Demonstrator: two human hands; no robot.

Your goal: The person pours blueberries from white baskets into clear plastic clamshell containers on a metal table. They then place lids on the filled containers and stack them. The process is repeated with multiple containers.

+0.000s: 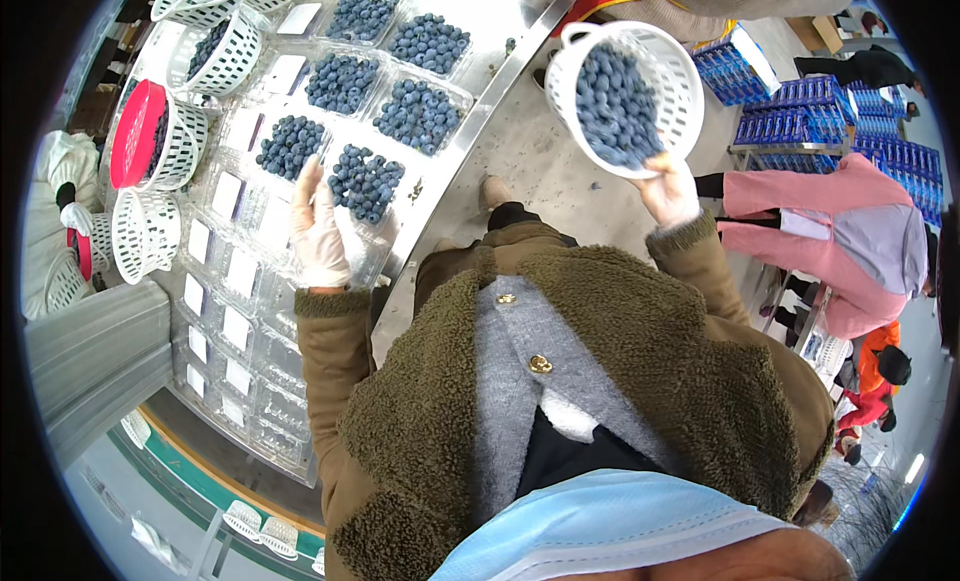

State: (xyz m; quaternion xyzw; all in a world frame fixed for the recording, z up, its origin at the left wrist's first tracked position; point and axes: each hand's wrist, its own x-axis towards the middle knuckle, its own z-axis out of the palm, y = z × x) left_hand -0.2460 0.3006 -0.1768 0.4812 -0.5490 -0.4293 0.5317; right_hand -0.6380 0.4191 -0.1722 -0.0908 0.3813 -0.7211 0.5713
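Observation:
A white perforated basket [684, 101] full of blueberries [612, 106] is tilted toward me beyond the table edge. My right hand [668, 191], in a thin glove, grips its near rim. My left hand [318, 239], gloved too, is at the near blueberry-filled clear plastic boxes, its fingers stretched out and holding nothing I can see. The fingertips are beside one heap of blueberries [290, 147]; whether they touch it I cannot tell. Another heap of blueberries [366, 184] lies just right of them. Further filled boxes [418, 116] stand behind these.
Rows of clear boxes with white pads [240, 273] cover the metal table on the left. White baskets [146, 233], one with a red rim [138, 133], line its far left side. Blue cartons [790, 116] are stacked at the right, near a person in pink [850, 206].

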